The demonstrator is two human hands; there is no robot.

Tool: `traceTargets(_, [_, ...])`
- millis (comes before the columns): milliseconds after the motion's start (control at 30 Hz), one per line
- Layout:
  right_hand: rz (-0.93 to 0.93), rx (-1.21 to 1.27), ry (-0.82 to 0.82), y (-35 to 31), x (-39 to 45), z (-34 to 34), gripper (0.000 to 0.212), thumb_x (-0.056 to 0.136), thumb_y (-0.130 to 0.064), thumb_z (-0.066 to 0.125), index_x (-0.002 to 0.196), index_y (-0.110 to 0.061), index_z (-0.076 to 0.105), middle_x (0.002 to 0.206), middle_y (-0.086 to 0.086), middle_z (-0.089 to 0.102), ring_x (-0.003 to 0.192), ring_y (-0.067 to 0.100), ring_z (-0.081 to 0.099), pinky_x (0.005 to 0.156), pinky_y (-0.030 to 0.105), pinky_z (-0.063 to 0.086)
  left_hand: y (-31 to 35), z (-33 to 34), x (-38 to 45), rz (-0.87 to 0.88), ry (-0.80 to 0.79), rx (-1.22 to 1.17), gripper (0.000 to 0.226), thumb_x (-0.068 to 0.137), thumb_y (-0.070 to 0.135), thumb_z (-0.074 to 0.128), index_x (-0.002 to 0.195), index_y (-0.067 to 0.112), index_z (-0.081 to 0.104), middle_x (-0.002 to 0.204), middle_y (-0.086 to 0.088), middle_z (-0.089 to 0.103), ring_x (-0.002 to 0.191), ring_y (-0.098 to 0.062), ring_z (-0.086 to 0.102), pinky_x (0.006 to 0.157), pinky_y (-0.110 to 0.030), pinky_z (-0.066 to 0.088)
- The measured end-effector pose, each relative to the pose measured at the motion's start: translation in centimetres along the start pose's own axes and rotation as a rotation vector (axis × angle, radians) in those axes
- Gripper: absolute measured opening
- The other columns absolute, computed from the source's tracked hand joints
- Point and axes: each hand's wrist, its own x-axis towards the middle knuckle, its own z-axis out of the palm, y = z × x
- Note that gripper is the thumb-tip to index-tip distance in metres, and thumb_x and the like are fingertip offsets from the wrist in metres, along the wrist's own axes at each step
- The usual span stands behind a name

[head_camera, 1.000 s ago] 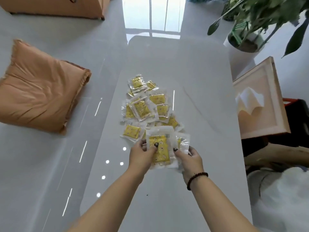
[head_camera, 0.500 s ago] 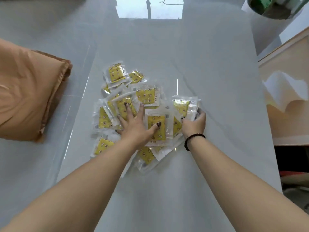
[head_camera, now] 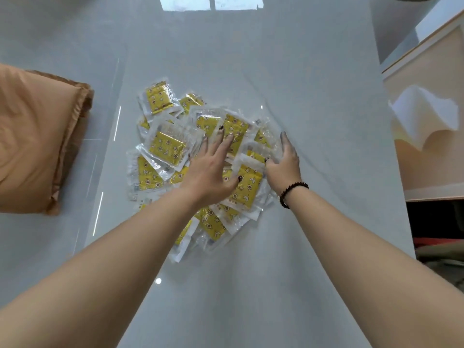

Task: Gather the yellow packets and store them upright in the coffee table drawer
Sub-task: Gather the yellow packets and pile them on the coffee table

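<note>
Now both hands press flatter — left hand (head_camera: 209, 172), right hand (head_camera: 285, 163) — seemingly bunching yellow packets (head_camera: 167, 148).

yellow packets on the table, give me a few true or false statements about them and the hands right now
1. The yellow packets lie in a loose overlapping pile on the white table. True.
2. The left hand lies flat on the pile with its fingers spread. True.
3. The right hand is lifted well clear of the packets. False: it is at the pile's right edge, touching the packets.
4. A beaded bracelet sits on the left wrist. False: it is on the right wrist.
5. An orange cushion lies to the left of the table. True.
6. The packets stand upright in an open drawer. False: they lie flat on the tabletop; no drawer shows.
</note>
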Motion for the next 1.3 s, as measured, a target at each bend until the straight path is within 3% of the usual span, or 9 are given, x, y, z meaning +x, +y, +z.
traceTargets(167, [0.045, 0.043, 0.068, 1.5, -5.2, -0.6, 0.066, 0.088, -0.002, 0.047, 0.148, -0.019, 0.027, 0.154, 0.0, 0.025, 0.143, 0.015, 0.016, 0.119, 0.035, 0.018, 0.6, -1.0, -6.8, -0.054, 0.06, -0.223, 0.076, 0.093, 0.026, 0.057, 0.154, 0.026, 0.011, 0.162, 0.011, -0.005, 0.149, -0.01, 0.002, 0.117, -0.026, 0.013])
traceTargets(300, [-0.001, 0.049, 0.057, 0.1, -10.6, -0.6, 0.056, 0.087, 0.001, 0.048, 0.139, -0.019, 0.042, 0.149, 0.001, 0.032, 0.14, 0.016, 0.02, 0.116, 0.027, 0.019, 1.7, -3.0, -12.3, -0.122, 0.069, -0.328, 0.068, 0.095, 0.023, 0.055, 0.151, 0.03, 0.019, 0.161, 0.015, 0.0, 0.146, -0.018, 0.021, 0.114, -0.029, 0.028])
traceTargets(433, [-0.052, 0.057, 0.025, -3.2, -17.2, -0.7, 0.045, 0.087, 0.0, 0.05, 0.126, -0.023, 0.054, 0.14, -0.002, 0.038, 0.135, 0.013, 0.024, 0.101, 0.014, 0.019, 3.1, -5.5, -17.3, -0.078, 0.108, -0.39, 0.063, 0.094, 0.017, 0.056, 0.149, 0.025, 0.026, 0.16, 0.009, 0.009, 0.147, -0.005, 0.009, 0.101, 0.003, 0.012])
traceTargets(567, [-0.079, 0.167, 0.085, -7.5, -24.2, -1.3, 0.042, 0.086, -0.001, 0.052, 0.118, -0.028, 0.058, 0.134, -0.006, 0.042, 0.132, 0.009, 0.03, 0.111, 0.027, 0.029, 4.8, -9.1, -22.0, 0.024, 0.063, -0.45, 0.06, 0.096, 0.016, 0.054, 0.148, 0.028, 0.028, 0.159, 0.01, 0.012, 0.146, -0.005, 0.014, 0.115, -0.025, 0.025])
traceTargets(667, [-0.079, 0.241, 0.185, -11.1, -30.7, -2.9, 0.041, 0.087, -0.001, 0.053, 0.107, -0.036, 0.059, 0.128, -0.011, 0.045, 0.129, 0.006, 0.037, 0.11, 0.031, 0.034, 6.1, -12.8, -26.6, 0.102, 0.052, -0.476, 0.055, 0.098, 0.017, 0.05, 0.149, 0.026, 0.029, 0.156, 0.014, 0.015, 0.143, 0.004, 0.01, 0.117, -0.022, 0.019])
traceTargets(833, [-0.05, 0.361, 0.341, -17.1, -42.2, -6.9, 0.038, 0.088, 0.0, 0.053, 0.106, -0.032, 0.06, 0.121, -0.006, 0.054, 0.107, 0.001, 0.056, 0.084, 0.019, 0.047, 8.1, -19.5, -34.7, 0.178, -0.009, -0.62, 0.046, 0.097, 0.027, 0.049, 0.141, 0.032, 0.037, 0.144, 0.019, 0.036, 0.137, -0.001, 0.033, 0.114, -0.039, 0.034])
traceTargets(1000, [-0.036, 0.491, 0.533, -20.0, -51.6, -9.9, 0.034, 0.088, -0.001, 0.052, 0.108, -0.027, 0.062, 0.115, -0.007, 0.063, 0.097, 0.007, 0.064, 0.087, 0.029, 0.053, 11.5, -23.7, -41.4, 0.283, -0.177, -0.732, 0.036, 0.099, 0.022, 0.048, 0.134, 0.03, 0.046, 0.136, 0.012, 0.051, 0.125, -0.003, 0.05, 0.096, -0.023, 0.044])
traceTargets(1133, [-0.003, 0.565, 0.651, -20.3, -58.4, -12.7, 0.033, 0.088, -0.001, 0.053, 0.102, -0.031, 0.063, 0.094, -0.01, 0.067, 0.091, 0.017, 0.067, 0.08, 0.036, 0.055, 14.9, -24.7, -45.4, 0.396, -0.318, -0.723, 0.036, 0.099, 0.021, 0.047, 0.134, 0.028, 0.049, 0.13, 0.009, 0.058, 0.119, -0.001, 0.054, 0.092, -0.018, 0.044])
traceTargets(1300, [0.012, 0.6, 0.81, -18.3, -67.0, -16.7, 0.029, 0.089, 0.001, 0.054, 0.108, -0.019, 0.063, 0.101, -0.011, 0.066, 0.088, 0.011, 0.068, 0.072, 0.018, 0.055, 20.5, -23.4, -50.3, 0.55, -0.428, -0.647, 0.033, 0.1, 0.02, 0.043, 0.132, 0.028, 0.051, 0.129, 0.013, 0.056, 0.113, 0.0, 0.056, 0.092, -0.021, 0.045])
